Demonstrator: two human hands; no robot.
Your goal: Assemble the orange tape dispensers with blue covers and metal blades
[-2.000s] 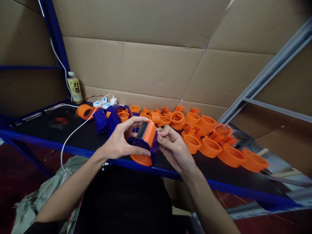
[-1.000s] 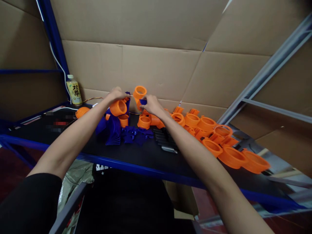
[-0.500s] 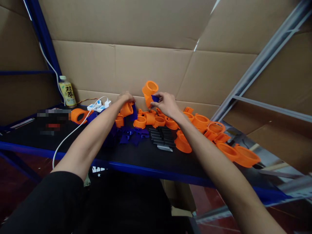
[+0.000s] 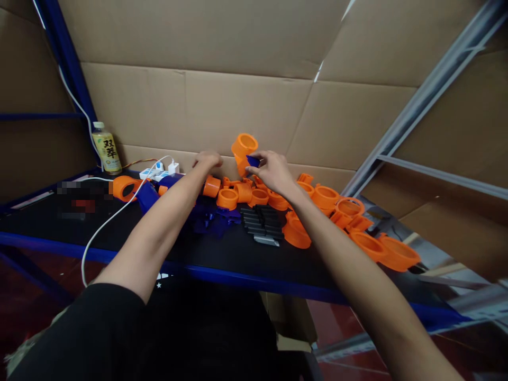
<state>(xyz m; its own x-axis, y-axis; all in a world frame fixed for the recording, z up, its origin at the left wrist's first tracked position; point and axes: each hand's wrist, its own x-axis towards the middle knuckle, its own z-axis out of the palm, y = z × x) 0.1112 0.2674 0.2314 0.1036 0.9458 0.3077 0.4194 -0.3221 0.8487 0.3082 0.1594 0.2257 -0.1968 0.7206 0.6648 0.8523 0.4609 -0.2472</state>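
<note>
— Twelve is dead ahead of me, and here we are, both hands out over the far side of the surface!

— What's in the right?

— Right hand, out at one o'clock: thumb and fingers pinched on a blue part. Up against it, between twelve and one, there's the orange ring-topped piece, ring uppermost and a touch tilted, in front of the cardboard wall. Whether the two are joined, I can't tell from here.

— And the left?

— Left hand, straight up at twelve! Back of the hand showing, fingertips hidden, so wide, narrow or gripping something, I can't tell. Just below it in view sits an orange ring.

— Talk me round the rest!

— Nearer me at twelve, a dark spread of blue pieces. At one, black bars lie side by side, and beyond them the orange rings sweep round past two, crowded together. Over to eleven, a white power strip with plugs in it, and between ten and eleven a yellow-labelled bottle, standing upright.
</note>
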